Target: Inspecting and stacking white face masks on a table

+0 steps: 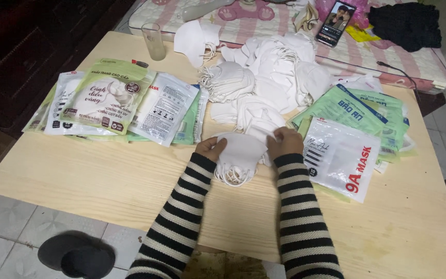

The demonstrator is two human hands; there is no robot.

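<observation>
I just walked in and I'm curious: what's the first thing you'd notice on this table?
A big heap of white face masks fills the middle back of the wooden table. In front of it, the left hand and right hand grip a small stack of masks. Flat green and white packets lie fanned out on both sides.

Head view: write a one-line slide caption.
Both hands, left and right, grip a stack of white face masks on a wooden table between mask packets.

I see a pale wooden tabletop (104,181) carrying a heap of white masks (269,77), green and white packets (114,103) left, more packets (357,129) right, and a glass (154,41).
</observation>
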